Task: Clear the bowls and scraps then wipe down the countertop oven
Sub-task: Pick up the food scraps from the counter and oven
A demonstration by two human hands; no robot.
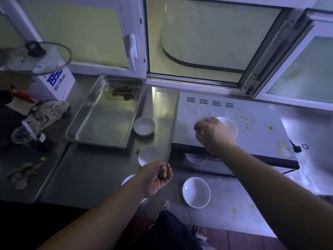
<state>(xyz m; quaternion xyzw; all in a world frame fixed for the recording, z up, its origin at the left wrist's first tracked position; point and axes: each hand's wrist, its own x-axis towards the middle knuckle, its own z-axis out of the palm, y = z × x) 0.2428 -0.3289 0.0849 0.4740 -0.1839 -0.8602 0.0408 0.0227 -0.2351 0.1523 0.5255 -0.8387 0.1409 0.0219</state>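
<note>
We reach across a steel worktop under an open window, both bare arms in view. Our left hand is cupped palm-up, its fingers curled round a few brownish scraps, held above the worktop just in front of a white bowl. Our right hand rests on top of the countertop oven, fingers curled downward at the near-left edge of another white bowl standing there; we cannot tell whether those fingers pinch anything. Yellow-orange crumbs dot the oven's top to the right of that bowl.

Three more white bowls stand on the worktop: one just beside the right rim of a large steel tray, one in front of the oven, and one mostly hidden behind our left wrist. A single scrap lies near the worktop's front edge. In the tray's far end sits a clear container with something dark red inside.

At far left we see a crumpled cloth, a white box with blue print, a glass pot lid, a clear plastic cup and a scatter of pale peelings.
</note>
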